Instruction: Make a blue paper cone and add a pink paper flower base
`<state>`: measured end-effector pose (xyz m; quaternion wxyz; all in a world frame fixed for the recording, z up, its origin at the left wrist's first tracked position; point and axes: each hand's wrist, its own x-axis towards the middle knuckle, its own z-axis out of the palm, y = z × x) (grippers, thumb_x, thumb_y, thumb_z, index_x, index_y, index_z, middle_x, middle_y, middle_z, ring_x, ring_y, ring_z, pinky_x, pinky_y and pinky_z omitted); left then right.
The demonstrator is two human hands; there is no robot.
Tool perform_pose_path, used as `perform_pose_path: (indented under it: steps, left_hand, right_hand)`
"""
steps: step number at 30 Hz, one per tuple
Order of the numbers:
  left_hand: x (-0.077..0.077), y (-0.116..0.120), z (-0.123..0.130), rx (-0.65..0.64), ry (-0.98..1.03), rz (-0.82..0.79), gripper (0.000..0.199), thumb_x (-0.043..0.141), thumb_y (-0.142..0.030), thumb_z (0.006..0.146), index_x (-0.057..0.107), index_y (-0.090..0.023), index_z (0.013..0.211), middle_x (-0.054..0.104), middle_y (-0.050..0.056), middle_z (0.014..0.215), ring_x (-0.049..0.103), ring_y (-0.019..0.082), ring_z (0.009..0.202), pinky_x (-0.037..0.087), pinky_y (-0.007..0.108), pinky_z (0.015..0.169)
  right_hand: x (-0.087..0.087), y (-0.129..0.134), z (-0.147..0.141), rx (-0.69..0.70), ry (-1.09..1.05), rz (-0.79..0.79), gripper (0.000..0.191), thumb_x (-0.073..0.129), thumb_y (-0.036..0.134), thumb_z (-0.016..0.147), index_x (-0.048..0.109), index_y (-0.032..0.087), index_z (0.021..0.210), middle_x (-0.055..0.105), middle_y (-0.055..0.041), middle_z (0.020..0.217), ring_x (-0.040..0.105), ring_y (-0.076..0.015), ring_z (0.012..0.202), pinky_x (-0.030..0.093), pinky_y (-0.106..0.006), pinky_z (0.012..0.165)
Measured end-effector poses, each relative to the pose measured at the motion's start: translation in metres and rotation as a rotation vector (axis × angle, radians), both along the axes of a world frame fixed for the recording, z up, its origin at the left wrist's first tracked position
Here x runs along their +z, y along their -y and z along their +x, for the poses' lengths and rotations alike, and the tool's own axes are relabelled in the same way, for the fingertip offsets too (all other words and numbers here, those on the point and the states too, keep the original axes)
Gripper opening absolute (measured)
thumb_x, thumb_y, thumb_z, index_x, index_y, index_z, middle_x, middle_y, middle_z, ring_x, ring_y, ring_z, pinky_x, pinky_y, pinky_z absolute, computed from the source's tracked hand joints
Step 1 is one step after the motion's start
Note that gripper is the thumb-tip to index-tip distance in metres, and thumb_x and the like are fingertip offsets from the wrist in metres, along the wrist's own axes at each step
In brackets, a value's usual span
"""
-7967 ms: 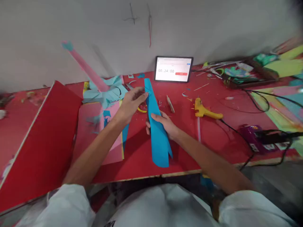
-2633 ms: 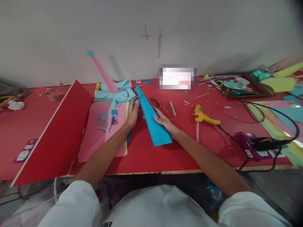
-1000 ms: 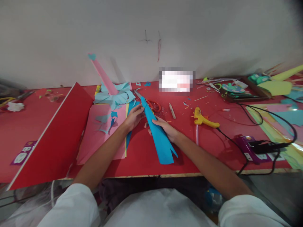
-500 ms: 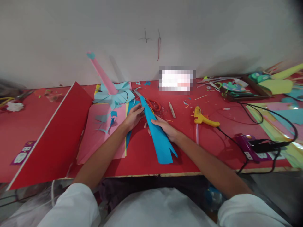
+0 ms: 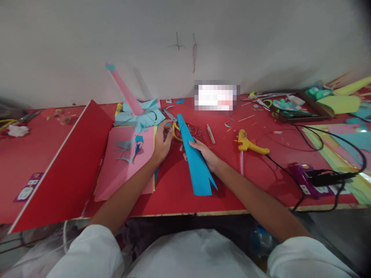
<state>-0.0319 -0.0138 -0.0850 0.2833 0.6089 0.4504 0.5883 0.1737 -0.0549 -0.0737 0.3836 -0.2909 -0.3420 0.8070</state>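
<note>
A rolled cone of blue paper [image 5: 193,166] slants across the middle of the table, narrow end away from me. My right hand [image 5: 204,152] grips it around its middle, thumb on top and fingers underneath. The wide end near me has a V-shaped notch. My left hand [image 5: 163,141] is off the cone, fingers loosely curved and apart, close to the yellow handle of a pair of scissors [image 5: 176,132]. Whether its fingertips touch that handle I cannot tell. The cone hides part of the scissors. Beneath my left forearm lie pink paper sheets [image 5: 124,143] with blue scraps on top.
A pink paper cone [image 5: 126,90] stands on light blue paper at the back left. A red board [image 5: 66,166] leans at the left. Rightward are a cutter [image 5: 211,134], a yellow glue gun [image 5: 249,144], a purple power strip [image 5: 307,181] with cables and a cluttered tray [image 5: 301,112].
My left hand has let go of the blue cone's narrow end and moved left. The cone has shifted slightly right in my right hand, uncovering the scissors' yellow handle.
</note>
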Motion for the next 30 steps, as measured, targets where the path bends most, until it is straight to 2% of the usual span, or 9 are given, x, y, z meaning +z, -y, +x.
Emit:
perform_pose_path:
  steps: [3,6,13,17,20,25,30]
  left_hand:
    - [-0.001,0.0021,-0.0011,-0.056,-0.229,0.077,0.048,0.056,-0.058,0.111,0.071,-0.024,0.141,0.072,0.007,0.109,0.067,0.021,0.094,0.054,0.036,0.087]
    - [-0.0043,0.0026,-0.0013,-0.107,-0.34,0.085,0.052,0.051,-0.057,0.114,0.069,-0.024,0.149,0.075,0.011,0.12,0.07,0.022,0.098,0.057,0.038,0.09]
    - [-0.0074,0.0031,-0.0009,-0.123,-0.369,0.049,0.054,0.048,-0.057,0.115,0.065,-0.024,0.154,0.075,0.013,0.143,0.073,0.026,0.122,0.058,0.042,0.105]
    - [-0.0065,0.0046,-0.0001,-0.128,-0.358,0.042,0.058,0.048,-0.059,0.114,0.061,-0.024,0.158,0.071,0.014,0.15,0.071,0.026,0.127,0.058,0.042,0.106]
    - [-0.0044,0.0047,0.0001,-0.133,-0.372,0.065,0.057,0.046,-0.059,0.115,0.063,-0.023,0.155,0.072,0.014,0.146,0.071,0.026,0.125,0.058,0.041,0.105]
    - [-0.0009,0.0052,0.0008,-0.098,-0.421,0.099,0.058,0.042,-0.061,0.116,0.07,-0.022,0.147,0.076,0.011,0.114,0.07,0.024,0.1,0.057,0.04,0.095]
    - [-0.0023,0.0075,0.0029,-0.077,-0.323,0.101,0.059,0.045,-0.063,0.114,0.06,-0.024,0.157,0.074,0.008,0.105,0.071,0.022,0.092,0.058,0.038,0.087]
  right_hand:
    - [0.0002,0.0,-0.0001,0.012,-0.011,0.004,0.055,0.087,0.049,0.088,0.061,0.025,0.13,0.082,-0.0058,0.105,0.072,-0.0176,0.069,0.061,-0.028,0.057]
    - [0.0015,0.0008,-0.0003,0.01,-0.013,-0.009,0.055,0.086,0.047,0.089,0.061,0.025,0.132,0.081,-0.0061,0.103,0.073,-0.0178,0.069,0.062,-0.028,0.058]
    - [0.0018,0.001,0.0,0.012,-0.003,-0.022,0.055,0.087,0.046,0.089,0.061,0.026,0.134,0.082,-0.007,0.105,0.074,-0.0186,0.072,0.062,-0.028,0.058]
    - [0.0007,0.0009,-0.0002,0.019,0.008,-0.015,0.054,0.086,0.046,0.089,0.061,0.026,0.133,0.082,-0.0068,0.105,0.073,-0.0186,0.071,0.062,-0.029,0.058]
    - [0.0002,0.0011,-0.0008,0.021,0.016,-0.007,0.055,0.086,0.045,0.091,0.061,0.026,0.136,0.082,-0.0067,0.103,0.074,-0.0187,0.072,0.062,-0.029,0.059]
    - [0.0,0.0015,-0.0015,0.02,0.025,-0.002,0.051,0.085,0.046,0.092,0.062,0.024,0.132,0.081,-0.0067,0.099,0.072,-0.0176,0.068,0.06,-0.028,0.056]
    - [0.0007,0.0013,-0.0012,0.006,0.03,-0.006,0.048,0.085,0.044,0.092,0.062,0.024,0.129,0.082,-0.006,0.099,0.073,-0.0178,0.069,0.06,-0.028,0.057]
